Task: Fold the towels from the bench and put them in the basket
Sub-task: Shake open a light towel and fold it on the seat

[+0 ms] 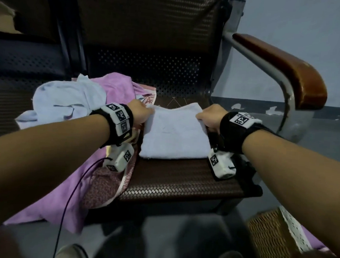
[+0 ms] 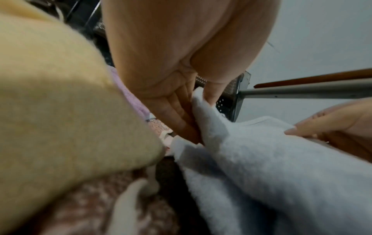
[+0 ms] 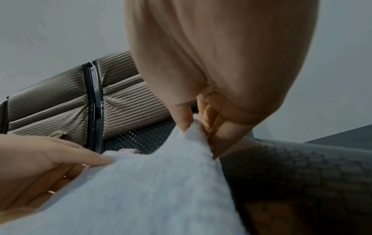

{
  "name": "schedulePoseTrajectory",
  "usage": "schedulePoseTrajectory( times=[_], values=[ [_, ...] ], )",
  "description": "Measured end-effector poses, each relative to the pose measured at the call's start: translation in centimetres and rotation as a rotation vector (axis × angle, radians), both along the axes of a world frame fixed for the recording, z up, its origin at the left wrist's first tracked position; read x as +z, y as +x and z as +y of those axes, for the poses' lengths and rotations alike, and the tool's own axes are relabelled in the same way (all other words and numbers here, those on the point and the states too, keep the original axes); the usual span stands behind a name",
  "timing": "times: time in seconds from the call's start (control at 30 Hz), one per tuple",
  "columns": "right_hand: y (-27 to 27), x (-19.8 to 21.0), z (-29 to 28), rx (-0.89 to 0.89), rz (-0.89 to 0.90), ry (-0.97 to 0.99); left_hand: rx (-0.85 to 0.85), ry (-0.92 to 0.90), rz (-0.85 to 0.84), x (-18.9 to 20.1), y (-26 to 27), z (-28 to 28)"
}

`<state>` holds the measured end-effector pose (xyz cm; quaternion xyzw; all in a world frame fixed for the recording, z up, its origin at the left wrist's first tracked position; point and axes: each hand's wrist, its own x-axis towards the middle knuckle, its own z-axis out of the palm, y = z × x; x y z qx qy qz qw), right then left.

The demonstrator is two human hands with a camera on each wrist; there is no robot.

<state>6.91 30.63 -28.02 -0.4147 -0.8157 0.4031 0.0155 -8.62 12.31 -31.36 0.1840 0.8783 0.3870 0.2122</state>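
Note:
A pale white-blue towel (image 1: 175, 133) lies folded on the brown woven bench seat (image 1: 181, 182). My left hand (image 1: 141, 111) pinches its far left corner between thumb and fingers; that grip on the towel (image 2: 251, 159) shows close up under my left hand (image 2: 193, 111) in the left wrist view. My right hand (image 1: 210, 117) pinches the far right corner, seen in the right wrist view as my right hand (image 3: 199, 122) holding a raised peak of the towel (image 3: 151, 190). A wicker basket (image 1: 268, 240) stands on the floor at the lower right.
Unfolded towels lie piled on the seat's left: a light blue one (image 1: 66, 101), a pink one (image 1: 64, 192) hanging over the front edge, a patterned one (image 1: 104, 186), a yellow one (image 2: 60, 111). A brown armrest (image 1: 286, 70) curves at the right. The bench backrest (image 1: 148, 26) rises behind.

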Motion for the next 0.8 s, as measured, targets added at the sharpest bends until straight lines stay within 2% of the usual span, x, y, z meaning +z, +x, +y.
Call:
schedulePoseTrajectory(
  times=[0.1, 0.17, 0.23, 0.33, 0.4, 0.47, 0.57, 0.67, 0.73, 0.8],
  values=[
    [-0.2, -0.7, 0.1, 0.015, -0.02, 0.045, -0.014, -0.025, -0.009, -0.8, -0.5, 0.4],
    [-0.1, -0.6, 0.3, 0.131, -0.06, 0.145, -0.045, -0.057, 0.074, -0.6, -0.4, 0.0],
    [0.6, 0.1, 0.3, 0.279, -0.088, 0.299, -0.087, -0.015, 0.151, -0.2, 0.4, -0.7],
    [2.8, 1.0, -0.8, 0.504, -0.04, 0.397, -0.354, 0.099, -0.016, 0.6, 3.0, -2.6],
    [4.4, 0.9, -1.4, 0.628, -0.091, 0.397, -0.56, -0.058, -0.011, 0.4, 4.3, -3.9],
    [5.7, 0.7, -2.3, 0.725, -0.205, 0.372, -0.668, -0.241, 0.149, -0.1, 5.3, -4.9],
    [6.3, 0.3, -3.2, 0.778, -0.268, 0.422, -0.619, -0.241, 0.302, -0.7, 5.8, -5.7],
    [6.3, 0.4, -3.5, 0.753, -0.235, 0.492, -0.507, -0.178, 0.369, -0.4, 6.0, -6.1],
    [6.4, 0.7, -3.3, 0.68, -0.178, 0.483, -0.468, -0.137, 0.375, 0.2, 5.8, -6.4],
    [6.7, 0.9, -3.0, 0.612, -0.112, 0.456, -0.406, -0.069, 0.313, 0.5, 5.5, -6.6]
  ],
)
